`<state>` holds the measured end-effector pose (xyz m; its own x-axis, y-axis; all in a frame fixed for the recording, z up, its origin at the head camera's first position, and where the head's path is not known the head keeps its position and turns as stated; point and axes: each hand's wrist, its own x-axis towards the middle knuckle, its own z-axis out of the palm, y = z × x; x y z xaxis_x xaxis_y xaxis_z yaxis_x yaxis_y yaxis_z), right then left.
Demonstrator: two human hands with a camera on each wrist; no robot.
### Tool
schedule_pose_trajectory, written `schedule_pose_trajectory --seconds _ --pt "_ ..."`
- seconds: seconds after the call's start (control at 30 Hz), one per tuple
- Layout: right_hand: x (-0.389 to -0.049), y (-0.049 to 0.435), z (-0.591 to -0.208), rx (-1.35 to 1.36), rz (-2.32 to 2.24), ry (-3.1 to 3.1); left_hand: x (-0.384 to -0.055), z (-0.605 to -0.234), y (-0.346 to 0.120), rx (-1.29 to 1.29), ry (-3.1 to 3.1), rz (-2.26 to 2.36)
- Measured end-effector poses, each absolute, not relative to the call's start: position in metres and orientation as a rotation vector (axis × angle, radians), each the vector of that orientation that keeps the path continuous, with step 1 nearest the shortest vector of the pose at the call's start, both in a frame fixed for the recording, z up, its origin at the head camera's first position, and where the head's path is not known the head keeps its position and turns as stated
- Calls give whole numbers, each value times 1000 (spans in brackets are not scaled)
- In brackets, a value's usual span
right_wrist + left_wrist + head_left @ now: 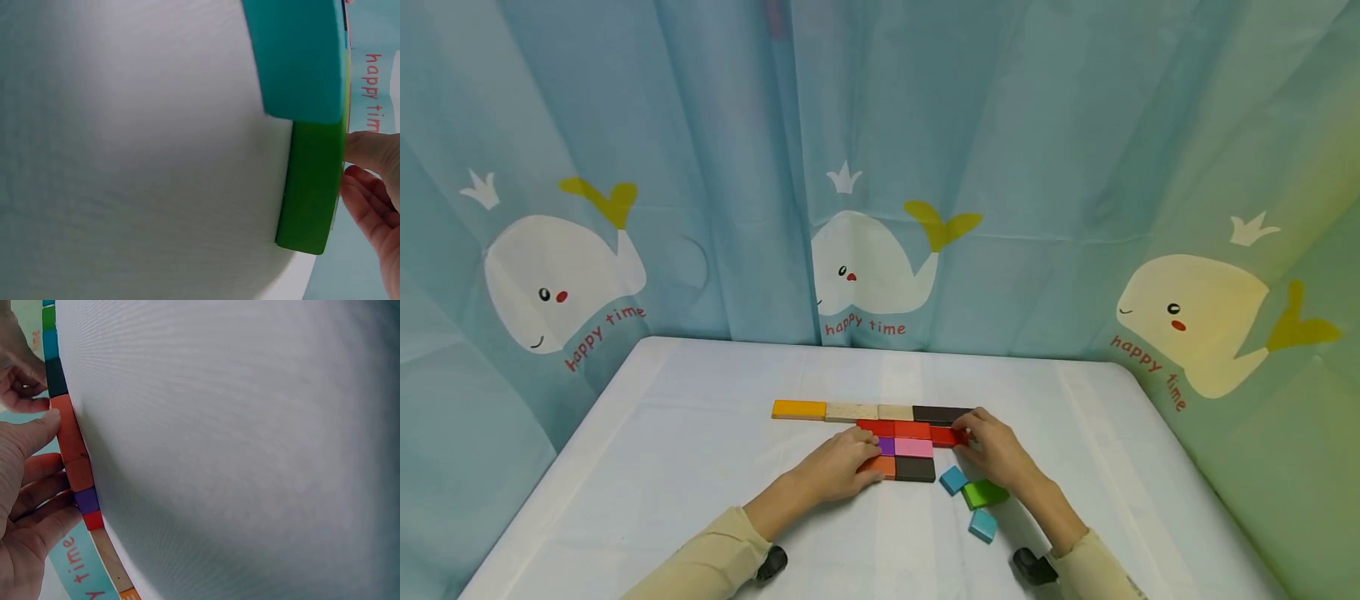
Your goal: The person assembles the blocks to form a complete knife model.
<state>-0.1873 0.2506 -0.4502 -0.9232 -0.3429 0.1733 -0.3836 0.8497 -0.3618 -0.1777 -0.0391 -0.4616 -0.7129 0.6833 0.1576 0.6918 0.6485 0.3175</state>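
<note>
Coloured domino-like blocks lie flat in rows mid-table in the head view. My left hand [838,462] rests against the rows' left end, its thumb on the orange block [889,467] and its fingers near the purple block [887,447]. In the left wrist view, the thumb touches that orange block [70,428] at one end. On the right, my right hand [996,446] pinches a red block [942,437] at the row's end, partly hiding it. Beside it are two red blocks [912,430], then a pink block [913,448] and a dark block [915,470].
Behind them runs a row with a yellow block [798,409], pale wooden blocks [852,412] and dark blocks [942,414]. Loose near my right wrist lie a green block [983,494] and two blue blocks [982,526]. A whale-print curtain [737,167] borders the white table [647,467].
</note>
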Motion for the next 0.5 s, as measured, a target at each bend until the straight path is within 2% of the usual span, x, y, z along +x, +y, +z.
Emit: schedule_pose_trajectory --seconds 0.5 --pt "-192 248 -454 556 587 -2859 -178 -462 -38 -1164 -2850 -558"
